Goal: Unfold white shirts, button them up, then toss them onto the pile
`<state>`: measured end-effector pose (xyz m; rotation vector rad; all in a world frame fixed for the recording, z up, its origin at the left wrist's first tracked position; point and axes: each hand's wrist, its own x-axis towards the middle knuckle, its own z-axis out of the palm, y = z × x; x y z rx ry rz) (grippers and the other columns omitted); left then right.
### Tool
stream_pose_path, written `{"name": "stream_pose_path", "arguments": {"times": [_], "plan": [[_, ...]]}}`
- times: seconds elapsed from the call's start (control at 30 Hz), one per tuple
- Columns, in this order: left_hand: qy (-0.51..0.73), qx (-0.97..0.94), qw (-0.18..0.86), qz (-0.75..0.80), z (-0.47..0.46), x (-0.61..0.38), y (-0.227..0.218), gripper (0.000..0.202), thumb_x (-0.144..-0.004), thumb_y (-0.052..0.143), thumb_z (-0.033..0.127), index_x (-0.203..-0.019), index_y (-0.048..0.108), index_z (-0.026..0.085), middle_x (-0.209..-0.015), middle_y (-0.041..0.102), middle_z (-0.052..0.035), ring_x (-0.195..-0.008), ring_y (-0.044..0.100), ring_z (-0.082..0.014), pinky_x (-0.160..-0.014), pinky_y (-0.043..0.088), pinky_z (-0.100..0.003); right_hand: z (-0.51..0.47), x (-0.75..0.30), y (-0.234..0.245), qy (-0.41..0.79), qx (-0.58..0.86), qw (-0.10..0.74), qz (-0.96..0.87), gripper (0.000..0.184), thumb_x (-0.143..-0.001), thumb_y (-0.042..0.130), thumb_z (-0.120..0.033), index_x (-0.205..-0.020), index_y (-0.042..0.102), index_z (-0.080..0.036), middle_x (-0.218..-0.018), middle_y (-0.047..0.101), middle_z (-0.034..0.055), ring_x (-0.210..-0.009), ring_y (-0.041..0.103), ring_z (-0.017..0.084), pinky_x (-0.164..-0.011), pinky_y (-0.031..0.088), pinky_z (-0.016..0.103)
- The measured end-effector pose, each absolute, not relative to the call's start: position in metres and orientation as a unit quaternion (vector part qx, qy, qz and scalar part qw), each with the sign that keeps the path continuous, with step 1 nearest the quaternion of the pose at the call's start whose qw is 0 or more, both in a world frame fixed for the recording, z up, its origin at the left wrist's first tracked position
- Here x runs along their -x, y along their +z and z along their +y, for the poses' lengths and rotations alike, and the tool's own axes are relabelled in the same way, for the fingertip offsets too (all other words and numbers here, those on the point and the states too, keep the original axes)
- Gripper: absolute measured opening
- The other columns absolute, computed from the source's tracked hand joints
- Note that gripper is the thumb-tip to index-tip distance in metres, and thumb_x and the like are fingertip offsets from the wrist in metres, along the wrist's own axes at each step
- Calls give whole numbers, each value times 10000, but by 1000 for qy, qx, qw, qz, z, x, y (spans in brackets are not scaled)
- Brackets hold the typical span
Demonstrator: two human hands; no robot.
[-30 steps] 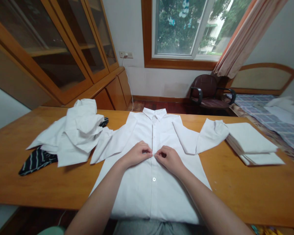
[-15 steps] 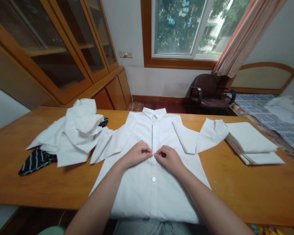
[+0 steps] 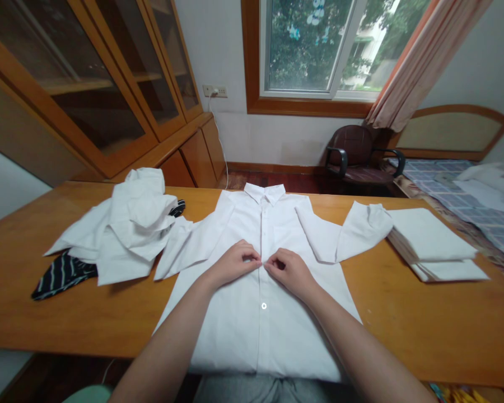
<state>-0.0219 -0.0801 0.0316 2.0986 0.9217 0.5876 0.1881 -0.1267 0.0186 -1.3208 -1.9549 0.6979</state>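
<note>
- the white shirt (image 3: 252, 330) lies face up on the wooden table (image 3: 424, 336), collar toward the far edge, sleeves folded out to the sides.
- the left hand (image 3: 236, 263) pinches the front strip, thumb and finger drawn together.
- the right hand (image 3: 292, 273) pinches just beside it; whether a button sits between the fingertips cannot be told.
- one round button (image 3: 264, 306) shows below them.
- left: crumpled white cloth (image 3: 134, 224) over striped dark fabric (image 3: 63, 277).
- right: a folded white stack (image 3: 432, 235) by the cuff.
- beyond the table: a maroon chair (image 3: 353, 148).

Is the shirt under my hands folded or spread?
Spread: the shirt lies face up on the table, sleeves out to both sides.
</note>
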Motion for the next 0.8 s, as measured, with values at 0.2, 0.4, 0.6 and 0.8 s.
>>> {"name": "stream_pose_path", "arguments": {"times": [0.2, 0.4, 0.6, 0.8], "plan": [[232, -810, 384, 377, -80, 22, 30, 149, -856, 645, 350, -809, 695, 218, -837, 658, -15, -924, 567, -206, -848, 450, -328, -128, -189, 17, 269, 500, 342, -748, 71, -808, 679, -157, -751, 655, -193, -664, 561, -36, -625, 508, 115, -624, 382, 244], [238, -811, 381, 376, -80, 22, 30, 148, -860, 633, 344, -809, 689, 217, -840, 654, -16, -923, 571, -208, -854, 457, -331, -129, -189, 21, 282, 515, 349, -731, 65, -810, 645, -145, -815, 682, -199, -664, 560, -33, -629, 521, 122, -622, 397, 244], [233, -812, 378, 380, -80, 22, 31, 115, -847, 644, 313, -802, 689, 216, -835, 650, -12, -914, 576, -202, -846, 461, -321, -129, -191, 20, 275, 506, 340, -743, 65, -835, 647, -162, -816, 695, -202, -672, 579, -26, -641, 525, 127, -641, 394, 251], [239, -811, 379, 376, -80, 23, 28, 141, -852, 641, 336, -810, 693, 212, -840, 648, -19, -910, 573, -204, -844, 461, -325, -128, -191, 18, 272, 503, 334, -749, 52, -848, 662, -174, -826, 701, -201, -684, 596, -23, -654, 531, 129, -652, 392, 250]]}}
